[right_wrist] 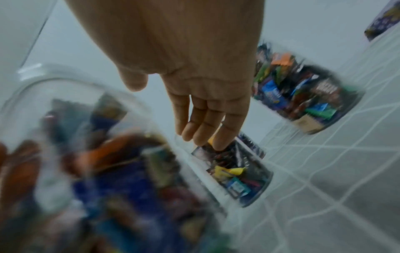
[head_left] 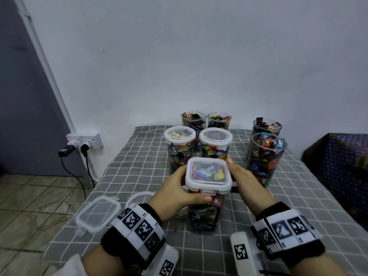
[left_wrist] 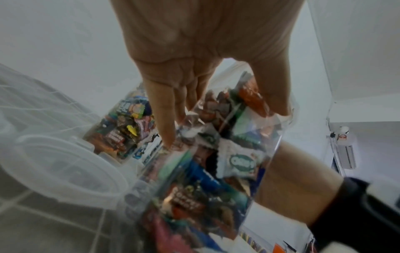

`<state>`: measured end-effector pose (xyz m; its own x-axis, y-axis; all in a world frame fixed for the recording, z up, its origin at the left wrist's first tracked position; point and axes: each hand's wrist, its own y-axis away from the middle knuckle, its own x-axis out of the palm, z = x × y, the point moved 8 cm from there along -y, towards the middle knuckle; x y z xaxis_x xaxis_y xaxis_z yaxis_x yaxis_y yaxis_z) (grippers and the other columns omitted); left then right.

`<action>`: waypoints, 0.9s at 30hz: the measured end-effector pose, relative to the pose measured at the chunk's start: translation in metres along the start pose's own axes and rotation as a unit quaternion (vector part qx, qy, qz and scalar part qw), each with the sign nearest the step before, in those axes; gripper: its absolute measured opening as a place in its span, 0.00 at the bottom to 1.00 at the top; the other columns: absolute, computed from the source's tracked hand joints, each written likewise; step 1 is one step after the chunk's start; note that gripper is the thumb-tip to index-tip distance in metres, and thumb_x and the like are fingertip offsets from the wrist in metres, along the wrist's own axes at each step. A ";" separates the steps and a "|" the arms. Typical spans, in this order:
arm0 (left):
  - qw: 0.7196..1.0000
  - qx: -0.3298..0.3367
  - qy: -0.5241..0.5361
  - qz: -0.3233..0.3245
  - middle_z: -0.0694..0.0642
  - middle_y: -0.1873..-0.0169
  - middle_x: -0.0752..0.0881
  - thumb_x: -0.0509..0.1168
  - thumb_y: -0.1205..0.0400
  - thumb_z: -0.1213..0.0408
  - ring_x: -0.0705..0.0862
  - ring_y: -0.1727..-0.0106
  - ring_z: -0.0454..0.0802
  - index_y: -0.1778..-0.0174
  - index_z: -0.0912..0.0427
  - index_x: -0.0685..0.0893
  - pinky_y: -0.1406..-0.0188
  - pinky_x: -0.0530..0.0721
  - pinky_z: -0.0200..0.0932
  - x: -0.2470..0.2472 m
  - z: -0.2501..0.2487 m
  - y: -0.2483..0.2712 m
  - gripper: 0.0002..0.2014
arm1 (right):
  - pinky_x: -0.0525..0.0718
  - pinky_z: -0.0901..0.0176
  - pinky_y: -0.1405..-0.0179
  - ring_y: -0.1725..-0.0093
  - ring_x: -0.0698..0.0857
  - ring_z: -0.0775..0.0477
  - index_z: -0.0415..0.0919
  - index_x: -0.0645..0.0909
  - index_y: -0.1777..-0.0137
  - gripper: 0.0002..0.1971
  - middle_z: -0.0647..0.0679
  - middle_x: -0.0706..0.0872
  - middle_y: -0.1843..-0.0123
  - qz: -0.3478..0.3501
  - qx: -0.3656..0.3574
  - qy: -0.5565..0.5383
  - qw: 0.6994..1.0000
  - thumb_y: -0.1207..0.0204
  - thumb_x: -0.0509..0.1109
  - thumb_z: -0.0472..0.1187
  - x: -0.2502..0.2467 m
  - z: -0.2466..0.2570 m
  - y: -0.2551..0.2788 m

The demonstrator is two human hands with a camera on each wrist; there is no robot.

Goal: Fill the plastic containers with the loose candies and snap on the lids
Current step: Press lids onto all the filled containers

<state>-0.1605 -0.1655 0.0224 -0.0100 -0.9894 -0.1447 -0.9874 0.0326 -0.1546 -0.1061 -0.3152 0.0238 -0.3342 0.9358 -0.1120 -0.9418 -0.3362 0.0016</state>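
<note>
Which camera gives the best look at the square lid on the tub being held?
The head view: the square lid shows whole from above. The left wrist view shows only the tub's side; the right wrist view shows a blurred rim.

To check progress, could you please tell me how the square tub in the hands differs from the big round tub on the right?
The square tub has a lid on; the round tub is open. Square is gripped; round stands free. Both hold wrapped candies.

Clear glossy plastic container [head_left: 204, 212] with a translucent smooth lid [head_left: 208, 175] stands on matt checked cloth [head_left: 127, 168].
</note>
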 end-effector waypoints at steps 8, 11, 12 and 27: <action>0.990 0.036 -0.030 -0.133 0.48 0.50 0.90 0.81 0.54 0.51 0.88 0.49 0.41 0.38 0.58 0.80 0.58 0.85 0.33 -0.086 -0.028 0.016 0.45 | 0.75 0.52 0.46 0.40 0.79 0.40 0.36 0.73 0.34 0.20 0.40 0.80 0.40 -0.247 -0.014 0.089 0.965 0.24 0.71 0.38 -0.101 -0.026 0.004; 0.975 0.036 -0.071 -0.206 0.49 0.47 0.88 0.78 0.51 0.47 0.86 0.48 0.43 0.37 0.54 0.79 0.53 0.85 0.42 -0.126 -0.031 0.015 0.44 | 0.75 0.43 0.34 0.35 0.75 0.40 0.35 0.67 0.28 0.32 0.38 0.74 0.32 -0.336 -0.022 0.117 0.934 0.30 0.76 0.42 -0.134 -0.020 0.003; 0.970 0.029 -0.077 -0.228 0.50 0.44 0.87 0.81 0.50 0.49 0.85 0.46 0.46 0.36 0.54 0.78 0.50 0.85 0.48 -0.139 -0.027 0.012 0.44 | 0.73 0.40 0.31 0.33 0.74 0.39 0.35 0.65 0.27 0.37 0.38 0.72 0.30 -0.350 -0.026 0.125 0.928 0.32 0.78 0.44 -0.140 -0.018 0.001; 0.931 -0.052 -0.065 -0.356 0.54 0.46 0.87 0.83 0.39 0.60 0.85 0.45 0.54 0.42 0.56 0.80 0.42 0.84 0.60 -0.200 0.042 -0.036 0.31 | 0.71 0.34 0.28 0.27 0.73 0.37 0.44 0.56 0.24 0.51 0.40 0.72 0.26 -0.328 -0.025 0.144 0.933 0.43 0.85 0.43 -0.143 -0.045 -0.067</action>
<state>-0.1163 0.0369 0.0158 0.6660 -0.7286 -0.1598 -0.7458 -0.6459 -0.1632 0.0061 -0.4313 -0.0053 0.3446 0.8768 -0.3355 -0.9350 0.2886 -0.2062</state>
